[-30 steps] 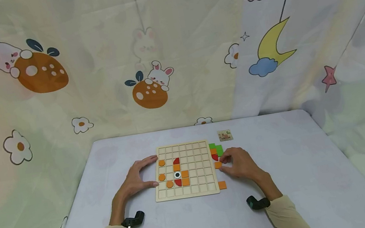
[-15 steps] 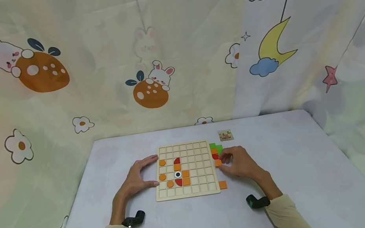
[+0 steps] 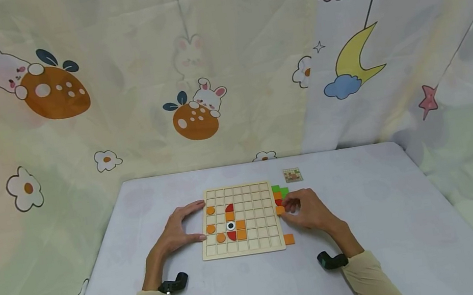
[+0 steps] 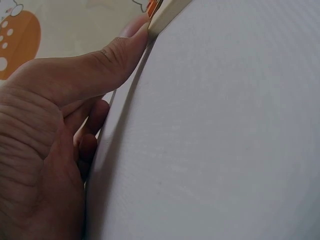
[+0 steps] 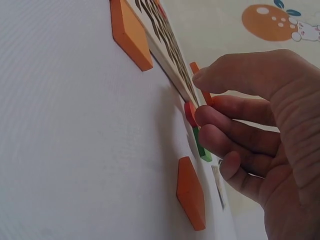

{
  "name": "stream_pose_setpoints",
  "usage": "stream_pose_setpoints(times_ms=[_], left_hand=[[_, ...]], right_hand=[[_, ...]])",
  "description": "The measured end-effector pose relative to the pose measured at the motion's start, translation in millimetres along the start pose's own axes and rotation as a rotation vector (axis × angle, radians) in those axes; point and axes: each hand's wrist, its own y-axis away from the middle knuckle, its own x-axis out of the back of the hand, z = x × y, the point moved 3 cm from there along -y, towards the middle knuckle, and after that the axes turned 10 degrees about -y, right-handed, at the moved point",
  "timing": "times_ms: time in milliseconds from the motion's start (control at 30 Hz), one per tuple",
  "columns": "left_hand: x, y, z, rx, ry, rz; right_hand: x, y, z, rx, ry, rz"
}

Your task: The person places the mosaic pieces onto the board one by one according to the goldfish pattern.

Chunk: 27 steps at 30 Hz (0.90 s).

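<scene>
A wooden grid board point(image 3: 261, 246) lies on the table, carrying orange round tiles point(image 3: 210, 210), orange square tiles point(image 3: 242, 234), red quarter-round tiles point(image 3: 232, 236) and an eye tile point(image 3: 231, 226). My left hand point(image 3: 178, 230) touches the board's left edge, thumb and forefinger spread apart; in the left wrist view the thumb point(image 4: 115, 60) meets the board's side. Between thumb and forefinger, my right hand point(image 3: 309, 211) pinches an orange square tile point(image 3: 280, 210) at the board's right edge. The right wrist view shows this held tile point(image 5: 206, 95) edge-on, raised off the table.
Right of the board lie green tiles point(image 3: 284, 191), an orange tile point(image 3: 277, 195) and a red tile point(image 3: 279, 202). Another orange tile point(image 3: 289, 239) is nearer me. Beneath my right hand rests one more orange tile point(image 5: 191, 194). A small pattern card point(image 3: 293, 175) lies farther back.
My right hand has shifted slightly left and away from me, bringing the pinched orange square tile to the board's right edge. My left hand stays at the left edge.
</scene>
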Motion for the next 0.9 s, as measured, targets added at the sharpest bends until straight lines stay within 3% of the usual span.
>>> stream_pose_setpoints(times_ms=[900], left_hand=[[-0.1,0.6,-0.6,-0.025,-0.008,0.011]], right_hand=[[-19.1,-14.3,-8.2,-0.011,-0.056,-0.01]])
